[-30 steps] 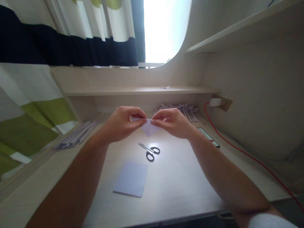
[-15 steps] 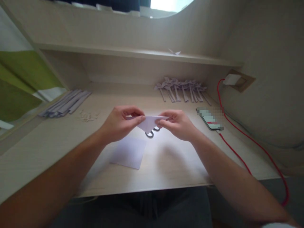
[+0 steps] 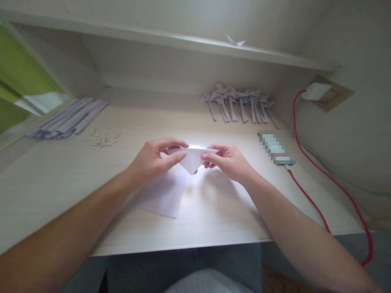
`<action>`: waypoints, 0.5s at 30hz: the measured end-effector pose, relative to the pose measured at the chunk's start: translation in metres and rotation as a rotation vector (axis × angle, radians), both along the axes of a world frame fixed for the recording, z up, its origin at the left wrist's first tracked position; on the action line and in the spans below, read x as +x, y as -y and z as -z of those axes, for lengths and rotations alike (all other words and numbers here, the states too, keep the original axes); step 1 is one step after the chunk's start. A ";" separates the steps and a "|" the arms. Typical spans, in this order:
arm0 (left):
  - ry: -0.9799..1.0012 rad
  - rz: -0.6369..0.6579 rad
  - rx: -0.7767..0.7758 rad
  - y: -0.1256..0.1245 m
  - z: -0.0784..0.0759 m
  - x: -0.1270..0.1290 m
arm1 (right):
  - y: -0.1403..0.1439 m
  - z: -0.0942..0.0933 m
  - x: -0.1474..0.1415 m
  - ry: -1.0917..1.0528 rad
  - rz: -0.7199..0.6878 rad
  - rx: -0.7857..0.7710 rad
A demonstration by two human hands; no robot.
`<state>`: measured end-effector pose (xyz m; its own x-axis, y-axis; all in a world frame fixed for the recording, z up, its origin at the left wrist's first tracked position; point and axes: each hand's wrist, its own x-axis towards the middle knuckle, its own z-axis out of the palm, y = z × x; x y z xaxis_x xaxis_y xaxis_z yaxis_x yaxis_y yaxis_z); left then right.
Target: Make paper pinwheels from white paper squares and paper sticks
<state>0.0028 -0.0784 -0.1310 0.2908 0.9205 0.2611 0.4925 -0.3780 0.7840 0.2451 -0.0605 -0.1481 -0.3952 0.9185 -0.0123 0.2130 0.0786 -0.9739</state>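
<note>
A white sheet of paper [image 3: 192, 159], folded to a triangle with its tip downward, is held up over the desk between both hands. My left hand [image 3: 160, 156] pinches its left corner between thumb and fingers. At the opposite corner my right hand [image 3: 224, 158] grips the paper the same way. Below and to the left, a flat square sheet [image 3: 163, 197] lies on the desk. A small dark bit of a scissors handle [image 3: 196, 171] peeks out under the triangle's tip; the rest is hidden.
Rolled paper tubes [image 3: 71, 118] lie at the back left, near small pale pieces [image 3: 104, 138]. Several paper pinwheels [image 3: 238, 103] lie at the back right. A phone [image 3: 275, 148] with a red cable [image 3: 308, 197] is at right. A folded paper piece [image 3: 235, 41] rests on the shelf [image 3: 171, 40].
My view has tilted downward, so the shelf appears higher. Both hands still hold the folded paper, which now covers most of the scissors handles.
</note>
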 end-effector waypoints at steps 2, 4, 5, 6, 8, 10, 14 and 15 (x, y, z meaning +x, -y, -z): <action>0.026 -0.027 -0.028 0.000 0.003 0.003 | 0.002 -0.001 -0.001 0.014 -0.019 0.009; 0.045 -0.023 -0.042 0.000 0.006 0.005 | 0.005 -0.003 -0.002 0.020 -0.025 0.024; 0.056 -0.017 -0.052 0.000 0.007 0.006 | 0.005 -0.003 -0.002 0.019 -0.019 0.033; 0.069 -0.014 -0.062 -0.001 0.007 0.007 | 0.006 -0.004 -0.002 0.013 -0.010 0.040; 0.093 -0.008 -0.086 -0.001 0.007 0.008 | 0.005 -0.003 -0.002 -0.017 0.014 0.049; 0.121 -0.002 -0.116 -0.002 0.008 0.008 | 0.004 -0.002 -0.001 -0.052 0.036 0.056; 0.175 -0.008 -0.161 -0.003 0.008 0.007 | 0.002 0.000 0.001 -0.071 0.073 0.068; 0.183 -0.019 -0.160 -0.003 0.007 0.006 | 0.002 0.000 0.001 -0.073 0.084 0.066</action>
<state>0.0089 -0.0753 -0.1384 0.2344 0.9592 0.1580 0.3428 -0.2336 0.9099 0.2460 -0.0623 -0.1478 -0.3146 0.9462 0.0751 0.1501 0.1277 -0.9804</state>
